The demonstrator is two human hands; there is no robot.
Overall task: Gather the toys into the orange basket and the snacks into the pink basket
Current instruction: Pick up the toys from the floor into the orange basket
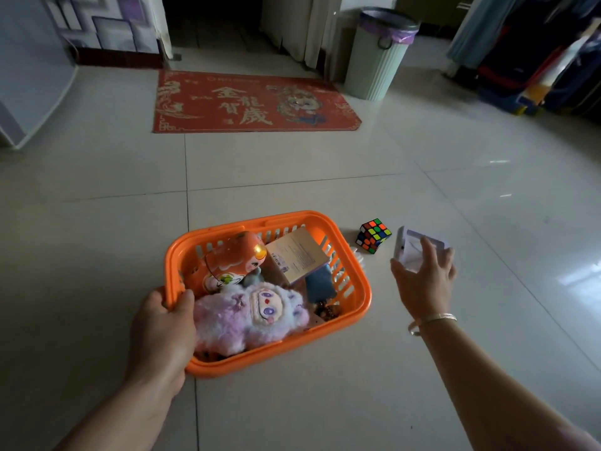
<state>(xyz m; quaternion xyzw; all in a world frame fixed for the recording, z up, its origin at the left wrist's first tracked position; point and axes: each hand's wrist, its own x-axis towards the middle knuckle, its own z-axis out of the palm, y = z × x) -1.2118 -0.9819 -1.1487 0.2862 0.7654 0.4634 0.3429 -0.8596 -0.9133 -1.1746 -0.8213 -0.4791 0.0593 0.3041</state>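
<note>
Two toys lie outside the orange basket (353,255) on the tiled floor (292,170): a puzzle cube (374,235) just off the basket's 1 o'clock corner, and a pale boxed item (410,245) at about 3 o'clock from the cube. The right hand (424,281) hovers over that box with fingers spread and relaxed, gripping nothing yet; whether a fingertip already touches the box cannot be told. The left hand (162,330) curls over the basket rim at its 8 o'clock corner, thumb inside, fingers outside, steadying it.

Inside the basket sit a fluffy pink-and-purple plush doll (250,315), an orange tin with a cartoon face (234,262), a flat box with printed text (297,255) leaning toward 1 o'clock, and a dark blue item beside it. No pink basket or snacks are in view.

The step in hand looks like picking up the pale box. It would go best by closing thumb and fingers across the box's two long edges, lifting straight up so the cube is not knocked, then carrying it toward 9 o'clock and lowering it into the gap near the flat box rather than dropping it on the plush. Holding the basket firmly would stop it sliding on the glossy tile. The cube comes next.

A red doormat (253,102) and a pale green bin (377,56) lie toward 12 o'clock.
</note>
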